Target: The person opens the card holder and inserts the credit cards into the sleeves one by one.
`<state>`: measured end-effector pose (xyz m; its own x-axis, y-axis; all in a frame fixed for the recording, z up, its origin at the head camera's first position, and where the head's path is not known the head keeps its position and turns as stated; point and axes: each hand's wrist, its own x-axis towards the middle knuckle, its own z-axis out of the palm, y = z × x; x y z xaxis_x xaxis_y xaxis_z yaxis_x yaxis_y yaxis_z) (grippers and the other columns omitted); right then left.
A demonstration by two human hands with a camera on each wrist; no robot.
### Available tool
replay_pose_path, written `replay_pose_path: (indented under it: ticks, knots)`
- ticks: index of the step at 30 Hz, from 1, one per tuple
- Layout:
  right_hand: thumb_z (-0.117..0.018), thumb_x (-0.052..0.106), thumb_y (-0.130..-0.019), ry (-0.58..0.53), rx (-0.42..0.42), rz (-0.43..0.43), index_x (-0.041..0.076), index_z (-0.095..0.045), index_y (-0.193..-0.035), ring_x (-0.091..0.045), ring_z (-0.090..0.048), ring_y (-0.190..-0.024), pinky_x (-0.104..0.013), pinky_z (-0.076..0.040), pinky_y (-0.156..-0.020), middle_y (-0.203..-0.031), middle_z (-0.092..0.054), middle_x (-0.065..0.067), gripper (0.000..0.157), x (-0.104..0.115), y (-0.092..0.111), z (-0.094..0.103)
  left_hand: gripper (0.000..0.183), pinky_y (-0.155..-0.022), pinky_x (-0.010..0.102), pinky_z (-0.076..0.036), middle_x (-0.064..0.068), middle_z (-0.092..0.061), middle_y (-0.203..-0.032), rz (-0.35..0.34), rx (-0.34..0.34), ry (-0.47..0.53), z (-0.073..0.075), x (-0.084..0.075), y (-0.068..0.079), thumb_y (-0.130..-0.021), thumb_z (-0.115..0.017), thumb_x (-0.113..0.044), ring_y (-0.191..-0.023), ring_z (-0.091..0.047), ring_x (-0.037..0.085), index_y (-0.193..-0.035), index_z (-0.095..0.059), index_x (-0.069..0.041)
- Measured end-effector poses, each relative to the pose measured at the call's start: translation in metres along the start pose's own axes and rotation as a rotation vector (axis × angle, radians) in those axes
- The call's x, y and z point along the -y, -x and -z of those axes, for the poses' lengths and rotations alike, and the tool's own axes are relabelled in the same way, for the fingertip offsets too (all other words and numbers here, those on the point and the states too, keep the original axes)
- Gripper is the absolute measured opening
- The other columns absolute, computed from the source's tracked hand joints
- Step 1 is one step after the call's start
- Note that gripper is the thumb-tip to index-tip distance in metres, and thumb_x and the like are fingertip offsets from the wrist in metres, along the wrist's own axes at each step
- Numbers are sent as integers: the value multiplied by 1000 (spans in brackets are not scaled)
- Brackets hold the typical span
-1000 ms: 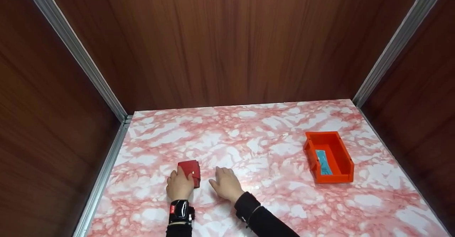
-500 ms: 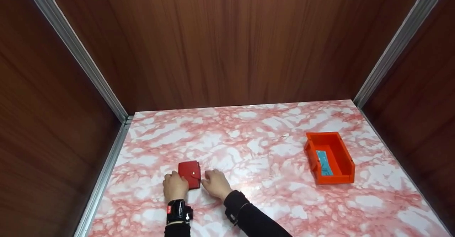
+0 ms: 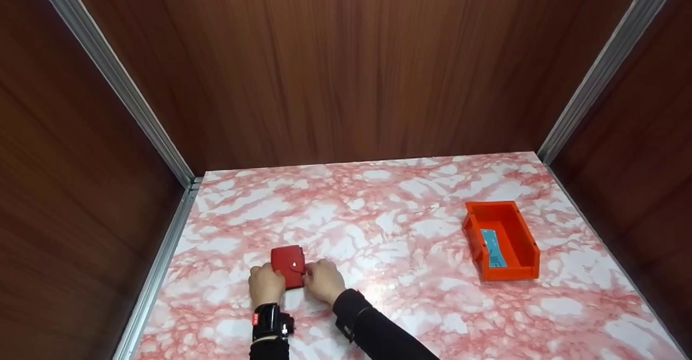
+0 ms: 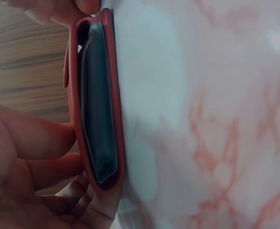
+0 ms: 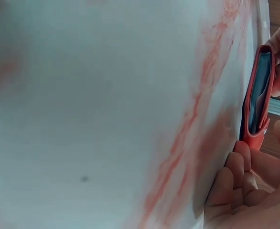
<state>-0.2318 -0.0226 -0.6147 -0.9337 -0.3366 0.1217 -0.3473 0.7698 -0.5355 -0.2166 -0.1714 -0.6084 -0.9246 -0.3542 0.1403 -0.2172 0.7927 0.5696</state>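
Note:
A small red wallet [image 3: 286,262] with a snap strap lies flat on the marbled table, between the two hands. My left hand [image 3: 266,284] grips its left side, thumb on the top cover and the other fingers curled at the edge. At the strap side, my right hand [image 3: 326,281] has its curled fingers and thumb on the right edge. In the left wrist view, the wallet's open end [image 4: 99,105] shows bluish-grey sleeves inside the red covers. The right wrist view shows the right fingertips [image 5: 242,155] against the wallet's near edge, with the thumb close to the strap.
An orange open-front bin [image 3: 527,241] with a blue label stands at the right on the red-and-white table [image 3: 378,203]. Brown wood-grain panels [image 3: 351,68] and metal rails [image 3: 130,95] border the table at the back and sides.
The left hand has drawn back from over the wallet to its left edge. My right hand has moved left to meet the strap side. The wallet stays nearly in place.

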Motion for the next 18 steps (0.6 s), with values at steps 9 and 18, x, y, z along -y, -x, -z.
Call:
replay_pose_path:
  ticks: [9, 18]
  knots:
    - [-65, 9, -87, -117, -16, 38, 5, -76, -105, -24, -64, -85, -34, -51, -76, -88, -69, -9, 21, -3, 3, 6, 20, -77, 57, -48, 31, -62, -90, 95, 14, 87, -1, -3, -1, -87, -60, -4, -86, -61, 50, -98, -64, 13]
    - [-64, 6, -91, -335, -32, -72, -5, -68, -108, -28, -66, -92, -40, -51, -83, -95, -70, -13, 21, -16, 2, 12, 21, -81, 52, -49, 26, -68, -92, 99, 0, 203, -11, -12, -1, -86, -62, -1, -91, -64, 44, -102, -65, 12]
